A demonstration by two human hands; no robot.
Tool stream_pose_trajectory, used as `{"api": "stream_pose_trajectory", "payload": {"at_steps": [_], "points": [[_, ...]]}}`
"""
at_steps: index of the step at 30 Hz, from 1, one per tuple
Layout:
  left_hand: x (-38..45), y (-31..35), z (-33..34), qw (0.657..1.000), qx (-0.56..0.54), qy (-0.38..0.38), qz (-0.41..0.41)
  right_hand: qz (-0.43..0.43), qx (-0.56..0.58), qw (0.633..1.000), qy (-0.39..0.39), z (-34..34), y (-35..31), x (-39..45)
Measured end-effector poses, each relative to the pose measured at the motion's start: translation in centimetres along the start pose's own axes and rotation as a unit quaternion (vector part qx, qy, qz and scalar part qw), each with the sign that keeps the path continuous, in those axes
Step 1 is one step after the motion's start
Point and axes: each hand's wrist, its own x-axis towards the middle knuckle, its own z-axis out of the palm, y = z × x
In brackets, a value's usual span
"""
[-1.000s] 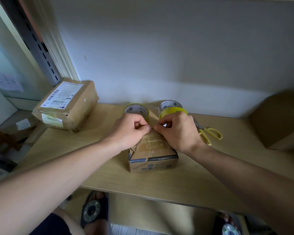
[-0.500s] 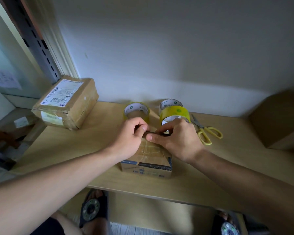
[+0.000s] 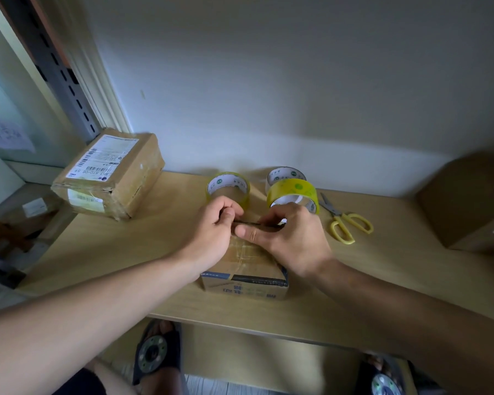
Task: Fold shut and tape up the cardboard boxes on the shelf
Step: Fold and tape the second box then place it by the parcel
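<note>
Resting mid-shelf (image 3: 103,252), near the front edge: small box (image 3: 247,269), flaps down, clear tape across its top, blue print on its near face.

Left hand (image 3: 211,232): fingers curled tight, pinching at the box's far top edge. What sits between the fingertips is too small to tell.

Right hand (image 3: 291,240): fingers curled over the same far edge, thumb laid flat along the top, its tip just beside the left fingers. A thin dark strip shows between the two hands.

Just beyond the left fingers: clear tape roll (image 3: 228,187), lying flat.

Just beyond the right fingers: yellow roll (image 3: 293,192), on edge, with a third roll (image 3: 285,174) behind it.

Right of the right fingers: scissors (image 3: 344,219), yellow handles, lying flat.

Well left of the left fingers: labelled box (image 3: 110,178), closed.

Well right of the right fingers: brown box (image 3: 468,201), blurred.
</note>
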Motion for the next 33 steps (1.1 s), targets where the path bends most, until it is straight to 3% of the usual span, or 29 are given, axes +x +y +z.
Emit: {"api": "stream_pose_trajectory", "payload": {"at_steps": [4,9,18,27,30,33], "points": [[-0.1,0.1,-0.1,1.0,-0.001,0.013,-0.007,0.029,0.0,0.999,-0.036,0.1,-0.2,0.4],[-0.3,0.3,0.1,1.0,-0.01,0.016,-0.014,0.078,0.039,0.996,0.005,0.8,-0.2,0.5],[-0.3,0.1,-0.2,1.0,-0.017,-0.014,-0.008,0.058,0.042,0.997,0.041,1.5,0.3,0.8],[-0.6,0.3,-0.2,1.0,-0.015,-0.025,-0.002,0.034,0.114,0.989,-0.082,-0.3,1.8,0.8],[-0.6,0.3,-0.1,1.0,-0.018,-0.014,0.012,0.001,0.081,0.978,-0.192,-1.4,0.6,-0.4],[-0.5,0.1,0.0,1.0,-0.023,-0.011,0.012,-0.026,-0.018,0.97,-0.242,-1.6,0.2,-0.9]]}}
